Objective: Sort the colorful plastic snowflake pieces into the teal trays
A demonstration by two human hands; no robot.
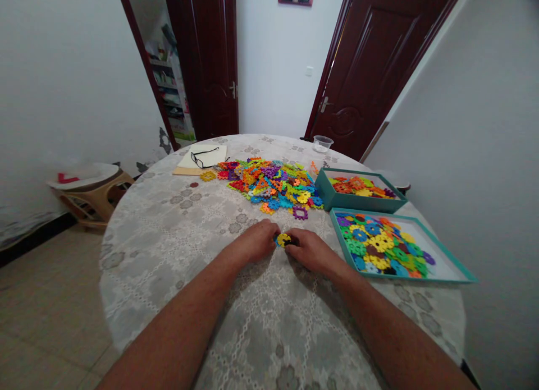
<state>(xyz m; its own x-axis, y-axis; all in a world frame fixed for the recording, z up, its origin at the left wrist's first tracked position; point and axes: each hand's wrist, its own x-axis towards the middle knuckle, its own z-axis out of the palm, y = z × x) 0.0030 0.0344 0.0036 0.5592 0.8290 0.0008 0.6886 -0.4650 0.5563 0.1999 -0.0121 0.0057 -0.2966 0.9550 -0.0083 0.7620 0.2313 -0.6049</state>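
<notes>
Dim, diffuse light, soft shadows on the tablecloth, wide-angle edge distortion.

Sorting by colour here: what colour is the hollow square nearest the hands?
The square is purple, clearest in the head view.

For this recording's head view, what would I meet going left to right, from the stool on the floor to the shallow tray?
Wooden stool → eyeglasses → left hand → held plastic pieces → right hand → shallow teal-rimmed tray.

yel pc, gry floral tblcloth
</notes>
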